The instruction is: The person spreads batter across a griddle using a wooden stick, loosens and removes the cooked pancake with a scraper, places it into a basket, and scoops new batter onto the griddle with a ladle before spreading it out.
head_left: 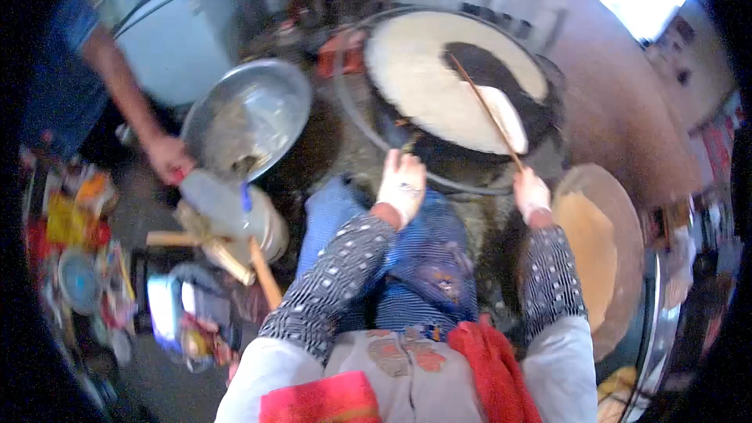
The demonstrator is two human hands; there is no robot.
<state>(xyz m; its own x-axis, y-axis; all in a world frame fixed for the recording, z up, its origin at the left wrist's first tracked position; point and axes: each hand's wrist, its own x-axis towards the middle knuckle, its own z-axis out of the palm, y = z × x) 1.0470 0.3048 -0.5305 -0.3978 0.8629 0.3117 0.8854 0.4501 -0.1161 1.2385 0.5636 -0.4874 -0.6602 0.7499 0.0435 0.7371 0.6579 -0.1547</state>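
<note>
My right hand [531, 194] is closed round the near end of a thin wooden stick [487, 110], which reaches out over a large round dark griddle [479, 59]. A pale sheet of batter or flatbread [415, 70] covers much of the griddle, and a whiter folded or lifted part [505, 113] lies beside the stick. Dark surface shows in the sheet's middle and right. My left hand [403, 186] is above my lap, near the griddle's front edge; its fingers are blurred, and I cannot make out whether they hold anything.
Left of the griddle stands a metal basin [270, 121]. Another person's hand [168, 158] is at a bucket [270, 231] below it, near wooden handles [265, 274]. A round tray with a tan flatbread [587, 247] is at the right. A red cloth [493, 368] hangs over me.
</note>
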